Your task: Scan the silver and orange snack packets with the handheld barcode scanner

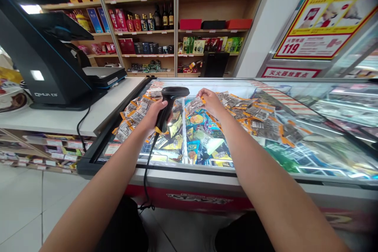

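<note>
My left hand (156, 115) is wrapped round the handle of a black barcode scanner (175, 92), its head pointing right and its cord hanging down over the freezer's front. In my right hand (210, 101) is a small clear snack packet (194, 105) with orange ends, pinched by one end just right of the scanner. Similar packets lie in two spreads on the glass top of the chest freezer (189, 170): one pile (130, 120) beside my left hand and a larger pile (256, 116) right of my right hand. Colourful frozen goods (203, 138) show through the glass.
On the white counter (118, 98) at left stands a black checkout terminal (53, 59) with a weighing plate (103, 75). Shelves (144, 33) of boxes and bottles line the back. A wall poster (327, 15) hangs at right. The scanner's cord (146, 177) dangles near my legs.
</note>
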Demonstrator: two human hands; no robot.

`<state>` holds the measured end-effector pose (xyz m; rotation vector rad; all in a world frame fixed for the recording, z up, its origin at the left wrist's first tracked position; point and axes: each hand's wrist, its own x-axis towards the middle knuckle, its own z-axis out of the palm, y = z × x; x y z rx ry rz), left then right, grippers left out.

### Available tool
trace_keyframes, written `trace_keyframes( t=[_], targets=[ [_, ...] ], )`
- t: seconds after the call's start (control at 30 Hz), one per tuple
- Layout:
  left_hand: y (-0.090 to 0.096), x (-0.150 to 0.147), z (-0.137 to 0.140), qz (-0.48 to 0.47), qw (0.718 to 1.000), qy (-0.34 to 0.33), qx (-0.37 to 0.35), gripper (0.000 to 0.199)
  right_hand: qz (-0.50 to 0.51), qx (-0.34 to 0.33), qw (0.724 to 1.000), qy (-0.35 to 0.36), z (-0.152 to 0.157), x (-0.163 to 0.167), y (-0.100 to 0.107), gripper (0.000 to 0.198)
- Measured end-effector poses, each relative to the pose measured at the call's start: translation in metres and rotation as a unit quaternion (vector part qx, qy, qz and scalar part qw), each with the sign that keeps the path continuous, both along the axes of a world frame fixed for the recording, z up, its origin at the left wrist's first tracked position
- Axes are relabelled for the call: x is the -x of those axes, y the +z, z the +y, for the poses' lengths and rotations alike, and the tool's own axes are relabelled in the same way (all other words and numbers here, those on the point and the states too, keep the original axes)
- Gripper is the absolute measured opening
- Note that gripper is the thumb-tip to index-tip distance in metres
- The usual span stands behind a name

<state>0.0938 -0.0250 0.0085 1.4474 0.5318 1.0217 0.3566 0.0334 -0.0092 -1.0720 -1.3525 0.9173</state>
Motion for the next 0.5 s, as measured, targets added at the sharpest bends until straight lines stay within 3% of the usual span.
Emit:
trace_keyframes(
  t=[0.2, 0.33, 0.5],
  targets=[
    [0.004, 0.000, -0.005, 0.038, 0.997, -0.064, -0.013, 0.043, 0.044, 0.017, 0.992, 0.120, -0.018, 0.010, 0.014, 0.015],
    [0.003, 0.004, -0.004, 0.056, 0.995, -0.085, -0.005, 0.043, 0.017, 0.025, 0.993, 0.113, -0.025, 0.015, 0.022, 0.013],
    [0.001, 0.007, -0.003, 0.051, 0.994, -0.094, 0.005, 0.040, 0.041, 0.023, 0.989, 0.138, -0.018, 0.013, 0.017, 0.016]
  ],
)
